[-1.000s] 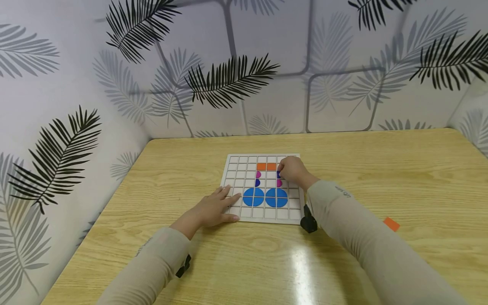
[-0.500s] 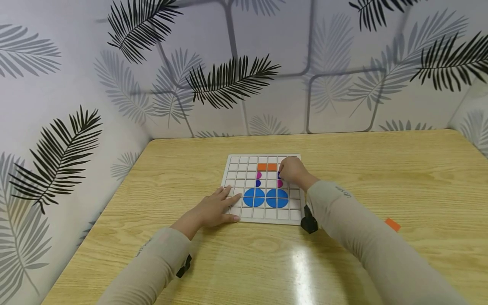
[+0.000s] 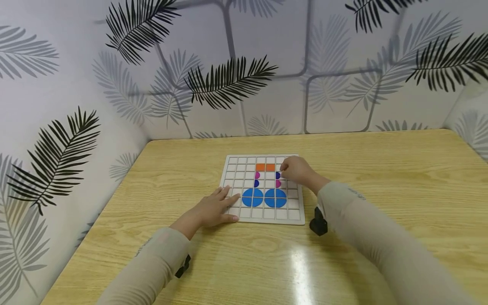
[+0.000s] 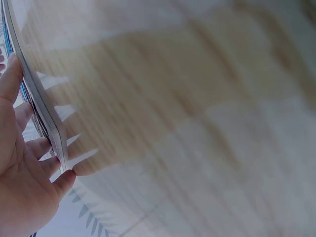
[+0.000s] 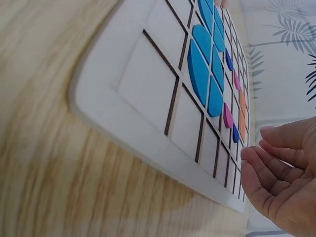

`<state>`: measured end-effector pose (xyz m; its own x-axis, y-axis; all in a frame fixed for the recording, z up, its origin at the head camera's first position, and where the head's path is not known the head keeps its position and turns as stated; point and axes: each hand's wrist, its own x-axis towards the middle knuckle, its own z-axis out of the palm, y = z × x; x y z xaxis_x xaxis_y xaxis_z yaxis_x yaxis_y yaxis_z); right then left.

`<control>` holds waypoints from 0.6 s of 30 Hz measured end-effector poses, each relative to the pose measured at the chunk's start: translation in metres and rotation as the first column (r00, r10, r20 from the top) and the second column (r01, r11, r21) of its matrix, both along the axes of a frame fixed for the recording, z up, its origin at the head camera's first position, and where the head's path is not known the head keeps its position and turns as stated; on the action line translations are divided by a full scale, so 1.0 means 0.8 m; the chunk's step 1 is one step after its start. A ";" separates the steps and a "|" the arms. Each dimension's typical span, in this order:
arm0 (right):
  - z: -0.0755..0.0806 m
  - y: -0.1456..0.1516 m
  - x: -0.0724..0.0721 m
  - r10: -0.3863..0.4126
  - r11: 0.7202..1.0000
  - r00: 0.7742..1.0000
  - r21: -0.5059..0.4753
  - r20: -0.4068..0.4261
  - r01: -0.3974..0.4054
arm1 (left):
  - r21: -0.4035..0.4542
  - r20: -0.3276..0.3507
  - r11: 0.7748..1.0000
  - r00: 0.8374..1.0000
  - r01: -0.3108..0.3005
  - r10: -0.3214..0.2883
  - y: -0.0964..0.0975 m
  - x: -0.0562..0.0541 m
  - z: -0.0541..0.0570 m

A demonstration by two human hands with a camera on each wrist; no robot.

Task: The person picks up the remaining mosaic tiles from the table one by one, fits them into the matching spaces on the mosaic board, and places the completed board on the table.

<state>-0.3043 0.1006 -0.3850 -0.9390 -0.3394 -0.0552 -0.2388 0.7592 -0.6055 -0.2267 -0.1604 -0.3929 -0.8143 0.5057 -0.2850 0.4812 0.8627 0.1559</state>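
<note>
A white grid board (image 3: 267, 217) lies on the table. My left hand (image 3: 216, 207), fingers spread, rests on its lower left edge; in the left wrist view, the fingers (image 4: 37, 148) lie along the board's rim. My right hand (image 3: 299, 170) is over the board's upper right part, close beside a dark blue half-round piece (image 3: 278, 175). In the right wrist view, the right hand's (image 5: 284, 173) fingers are loosely bent with nothing between them. Blue quarter-round pieces form two discs (image 3: 252, 197). Above are magenta half-rounds (image 3: 278, 184), another dark blue half-round (image 3: 256, 183) and orange squares (image 3: 265, 167).
The light wood table (image 3: 244, 262) extends around the board. Behind it stands a wall (image 3: 267, 101) with a leaf pattern. A black wrist device (image 3: 318, 222) sits under the right sleeve (image 3: 366, 224), and another (image 3: 183, 267) is under the left sleeve (image 3: 156, 258).
My right hand has drawn slightly to the right, uncovering more of the dark blue half-round. My right sleeve now hides the loose orange piece on the table. The left hand has stayed put.
</note>
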 end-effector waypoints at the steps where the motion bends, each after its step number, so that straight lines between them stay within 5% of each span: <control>1: 0.005 0.002 0.006 0.012 1.000 1.000 -0.001 -0.013 -0.012 | -0.001 0.000 1.000 1.000 0.001 -0.001 0.000 0.000 -0.001; 18: 0.035 0.051 0.060 0.050 0.996 0.996 -0.080 0.075 -0.043 | 0.000 0.004 1.000 1.000 -0.021 0.021 0.003 -0.002 -0.001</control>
<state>-0.2560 0.1412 -0.3574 -0.9161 -0.3887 -0.0979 -0.2233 0.6977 -0.6807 -0.2281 -0.1584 -0.3941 -0.8235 0.4885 -0.2884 0.4624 0.8725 0.1578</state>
